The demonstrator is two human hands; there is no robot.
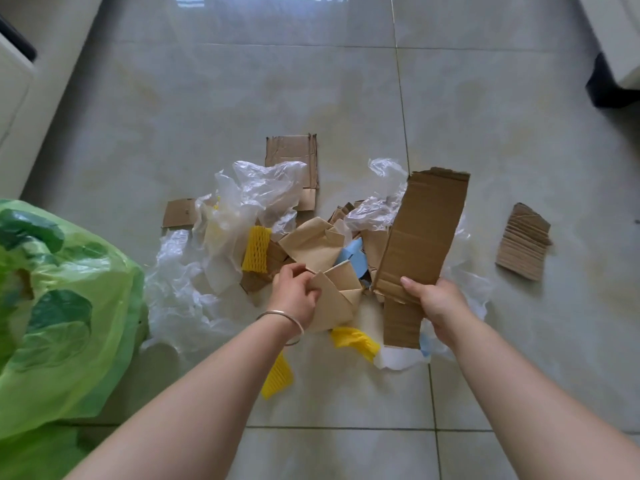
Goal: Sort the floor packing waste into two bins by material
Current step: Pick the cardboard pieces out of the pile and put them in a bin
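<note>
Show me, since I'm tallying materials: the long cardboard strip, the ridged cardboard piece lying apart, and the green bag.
long cardboard strip (420, 233): head view, middle of its flat face.
ridged cardboard piece (523, 242): head view, centre of its corrugated surface.
green bag (62, 306): head view, its crinkled side.

You are in a home room: glossy beige floor tiles (346, 98) mirror a bright window at the top of the frame, white furniture (20, 84) lines the upper left edge, and another white piece (620, 39) stands at the upper right.
</note>
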